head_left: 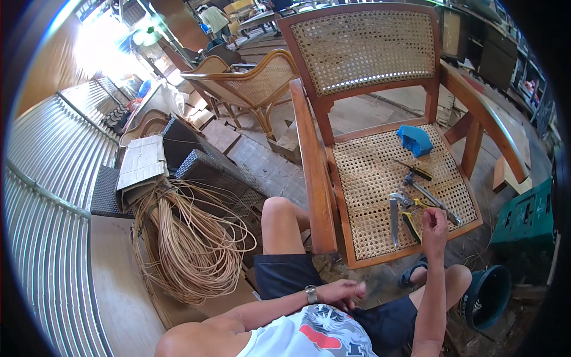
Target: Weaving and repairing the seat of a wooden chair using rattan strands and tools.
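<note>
A wooden armchair [357,58] with a cane seat [372,178] faces me. On the seat lie a blue lumpy object [414,140], a black-and-yellow screwdriver [419,171], a hammer [437,199], yellow-handled pliers [410,221] and a flat metal blade [394,223]. My right hand [435,229] is raised at the seat's front beside the plier handles, fingertips pinched; what they hold is too small to make out. Low over my lap, my left hand [345,291] has loosely bent fingers, apart, with nothing visible in them.
A coil of rattan strands [190,238] with cardboard [140,163] lies left, by a corrugated metal wall [56,250]. A rattan chair [262,89] stands behind. A green crate [520,220] and dark bucket [488,297] are at right. Other people [214,24] are in the background.
</note>
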### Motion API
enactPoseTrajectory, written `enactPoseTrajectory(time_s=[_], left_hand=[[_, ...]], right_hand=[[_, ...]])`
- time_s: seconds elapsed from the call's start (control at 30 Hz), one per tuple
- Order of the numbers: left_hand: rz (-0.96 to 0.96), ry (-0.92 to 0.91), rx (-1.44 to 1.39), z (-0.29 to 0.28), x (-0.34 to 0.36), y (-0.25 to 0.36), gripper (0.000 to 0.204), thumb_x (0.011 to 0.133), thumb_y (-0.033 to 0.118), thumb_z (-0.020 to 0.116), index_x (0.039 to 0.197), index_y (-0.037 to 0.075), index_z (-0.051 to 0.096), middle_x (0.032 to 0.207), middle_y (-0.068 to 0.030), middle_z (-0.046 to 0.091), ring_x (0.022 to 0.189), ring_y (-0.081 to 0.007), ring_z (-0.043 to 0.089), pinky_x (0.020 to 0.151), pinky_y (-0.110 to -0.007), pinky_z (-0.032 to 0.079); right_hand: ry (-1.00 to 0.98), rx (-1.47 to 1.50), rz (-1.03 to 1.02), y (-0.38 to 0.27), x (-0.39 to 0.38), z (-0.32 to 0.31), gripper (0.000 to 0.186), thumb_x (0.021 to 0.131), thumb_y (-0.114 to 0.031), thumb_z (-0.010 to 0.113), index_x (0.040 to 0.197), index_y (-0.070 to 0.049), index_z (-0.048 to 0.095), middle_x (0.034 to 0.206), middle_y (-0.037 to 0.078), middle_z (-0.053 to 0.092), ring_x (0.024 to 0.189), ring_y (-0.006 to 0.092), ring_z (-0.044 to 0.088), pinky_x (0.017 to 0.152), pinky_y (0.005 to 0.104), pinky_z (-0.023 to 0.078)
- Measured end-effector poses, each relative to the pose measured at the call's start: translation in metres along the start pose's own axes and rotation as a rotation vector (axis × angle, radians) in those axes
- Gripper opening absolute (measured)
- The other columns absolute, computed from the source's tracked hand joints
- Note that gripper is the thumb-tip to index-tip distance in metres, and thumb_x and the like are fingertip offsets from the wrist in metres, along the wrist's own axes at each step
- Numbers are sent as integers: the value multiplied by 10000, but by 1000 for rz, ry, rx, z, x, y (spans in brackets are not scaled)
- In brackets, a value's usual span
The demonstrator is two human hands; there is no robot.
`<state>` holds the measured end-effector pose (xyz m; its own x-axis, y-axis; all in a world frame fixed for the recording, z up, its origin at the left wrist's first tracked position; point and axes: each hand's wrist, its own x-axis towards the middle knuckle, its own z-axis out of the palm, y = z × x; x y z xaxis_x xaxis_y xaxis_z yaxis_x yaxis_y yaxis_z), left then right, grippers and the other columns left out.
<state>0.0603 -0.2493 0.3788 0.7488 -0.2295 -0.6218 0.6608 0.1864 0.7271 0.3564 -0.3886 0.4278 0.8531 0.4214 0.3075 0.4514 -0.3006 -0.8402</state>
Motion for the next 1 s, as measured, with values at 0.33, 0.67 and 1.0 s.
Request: enactPoseTrajectory(time_s=[0.33,0.67,1.0], left_hand=[[41,229,214,-23,11,-34,649,980,570,636,1322,19,607,1140,-72,710,846,-127,663,753,-287,550],[-101,-89,-59,-2,-15,27,631,973,615,610,1348,108,590,1255,-44,660,1021,-158,657,832,-375,554],[15,188,-28,-16,31,-35,435,1044,402,588,1327,72,579,1121,-60,668,913,-153,671,744,-325,578]], right_hand=[[193,175,54,10,31,26,228,1046,-190,563,1094,10,661,987,55,658,877,134,590,810,293,486],[137,298,97,-2,29,46,207,1048,-168,549,1108,-6,663,966,33,640,823,98,537,759,269,462],[248,306,206,41,10,-1,137,1043,-123,566,1093,-18,639,951,-8,608,858,62,552,781,224,462]])
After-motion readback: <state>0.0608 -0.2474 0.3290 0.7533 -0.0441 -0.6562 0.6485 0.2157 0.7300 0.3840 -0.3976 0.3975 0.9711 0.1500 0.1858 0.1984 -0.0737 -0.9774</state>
